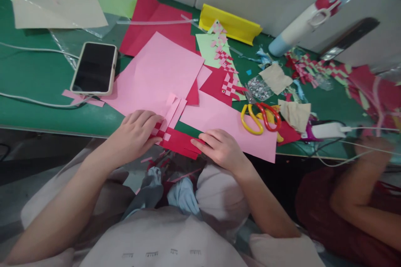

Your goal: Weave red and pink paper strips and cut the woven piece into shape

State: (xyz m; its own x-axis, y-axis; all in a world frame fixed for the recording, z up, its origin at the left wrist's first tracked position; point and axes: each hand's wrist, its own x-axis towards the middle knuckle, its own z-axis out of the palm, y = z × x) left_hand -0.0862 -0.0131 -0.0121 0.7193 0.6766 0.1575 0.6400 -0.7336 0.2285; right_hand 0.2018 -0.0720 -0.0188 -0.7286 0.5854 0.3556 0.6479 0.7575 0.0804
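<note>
My left hand (pixel 138 135) pinches the woven end of a paper weaving (pixel 177 142), where red and pink strips cross in a small check. Two or so pink strips (pixel 175 112) stick up from it toward the wall. At the other end, my right hand (pixel 219 148) has its fingers closed on the red part of the same piece. The weaving lies along the table's front edge. Behind it rests a large pink sheet (pixel 159 62), and another pink sheet (pixel 228 123) lies beyond my right hand. Finished checkered paper fish (pixel 230 85) sit on red and green paper.
Scissors (pixel 260 117) with yellow and red handles lie to the right, near a bag of googly eyes (pixel 259 87). A phone (pixel 94 68) is at left with cables. A bottle (pixel 303 25) lies against the wall. At far right is a co-worker's arm (pixel 360 192).
</note>
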